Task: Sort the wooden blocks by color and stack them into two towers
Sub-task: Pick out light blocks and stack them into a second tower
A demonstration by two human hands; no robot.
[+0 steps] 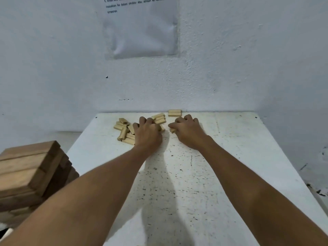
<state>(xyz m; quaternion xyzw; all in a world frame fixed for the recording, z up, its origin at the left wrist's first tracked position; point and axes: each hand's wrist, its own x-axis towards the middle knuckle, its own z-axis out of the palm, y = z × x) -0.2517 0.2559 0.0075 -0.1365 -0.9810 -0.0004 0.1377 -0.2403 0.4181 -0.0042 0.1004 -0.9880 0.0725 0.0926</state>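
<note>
Faintly, the wall sheet (140, 27) reads "masukkan ke dalam".

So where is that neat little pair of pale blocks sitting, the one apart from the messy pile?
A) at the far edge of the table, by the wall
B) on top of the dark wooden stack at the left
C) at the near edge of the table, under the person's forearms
A: the two stacked pale blocks rest at the far edge of the white table, against the wall, just beyond the right hand.
</note>
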